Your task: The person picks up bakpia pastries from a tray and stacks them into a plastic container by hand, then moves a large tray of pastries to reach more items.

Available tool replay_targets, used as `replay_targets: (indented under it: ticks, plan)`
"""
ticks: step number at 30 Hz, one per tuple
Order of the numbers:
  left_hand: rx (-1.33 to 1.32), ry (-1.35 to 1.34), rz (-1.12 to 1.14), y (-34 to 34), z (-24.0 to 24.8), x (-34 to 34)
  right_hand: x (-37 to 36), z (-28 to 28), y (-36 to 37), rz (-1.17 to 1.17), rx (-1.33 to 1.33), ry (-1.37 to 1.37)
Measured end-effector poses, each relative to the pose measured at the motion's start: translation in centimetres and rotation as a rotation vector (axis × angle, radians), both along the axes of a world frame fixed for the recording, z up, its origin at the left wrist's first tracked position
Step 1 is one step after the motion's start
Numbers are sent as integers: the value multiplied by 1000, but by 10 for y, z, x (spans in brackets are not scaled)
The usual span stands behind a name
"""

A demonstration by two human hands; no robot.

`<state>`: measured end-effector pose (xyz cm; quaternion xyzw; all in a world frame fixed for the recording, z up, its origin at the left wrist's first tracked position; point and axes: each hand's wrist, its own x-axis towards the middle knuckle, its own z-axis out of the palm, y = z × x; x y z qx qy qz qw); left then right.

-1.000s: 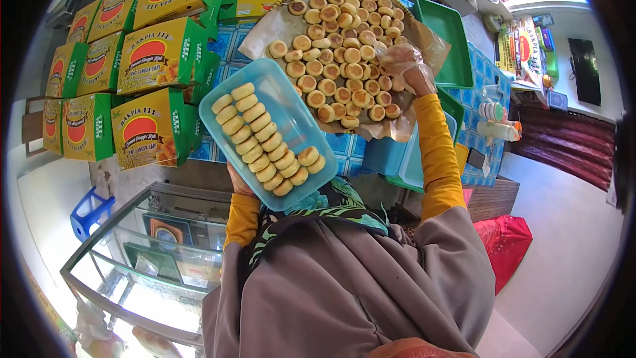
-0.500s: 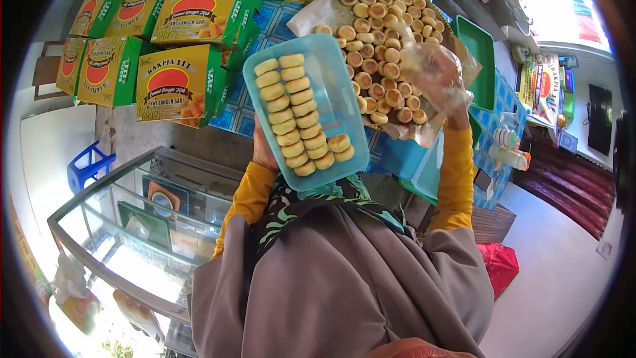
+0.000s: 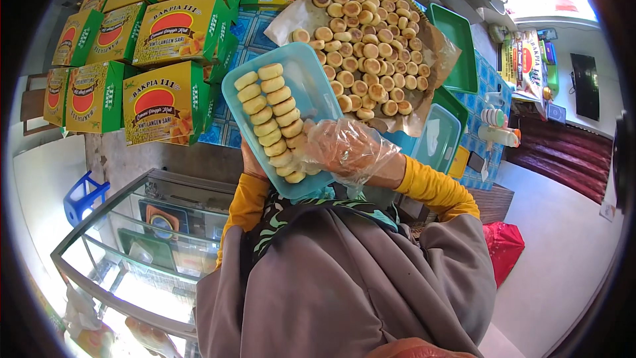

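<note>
A light blue plastic box (image 3: 306, 76) is tilted in front of me, with my left hand (image 3: 252, 159) gripping its left side from outside and below; most of those fingers are hidden. Inside stand two rows of small round pastries (image 3: 270, 119), packed on edge. My right hand (image 3: 354, 150), in a clear plastic glove, reaches over the box's right wall. Its curled fingers are at the near end of the right row; what they hold is hidden. Beyond the box, a heap of browned round pastries (image 3: 371, 46) lies on brown paper (image 3: 281, 30).
Stacked yellow-green cartons (image 3: 165, 103) stand at the left on the blue-patterned table cloth (image 3: 255, 36). Green trays (image 3: 457, 53) and another pale blue box (image 3: 438, 134) are at the right. A glass display case (image 3: 146, 238) stands near left, with a blue stool (image 3: 86, 195) beyond.
My right hand has come from the pastry heap, toward me and left, into the blue box. The box has shifted slightly left, still held by my left hand.
</note>
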<state>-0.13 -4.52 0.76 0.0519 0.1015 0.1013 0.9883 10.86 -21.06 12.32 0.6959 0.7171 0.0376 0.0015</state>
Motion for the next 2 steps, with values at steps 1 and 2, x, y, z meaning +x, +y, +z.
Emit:
replay_targets:
  ticks: [1, 2]
  plan:
    - [29, 71, 21, -1, 0, 3, 4, -4, -3, 8, 21, 165]
    - [32, 79, 18, -28, 36, -62, 13, -9, -8, 6, 24, 173]
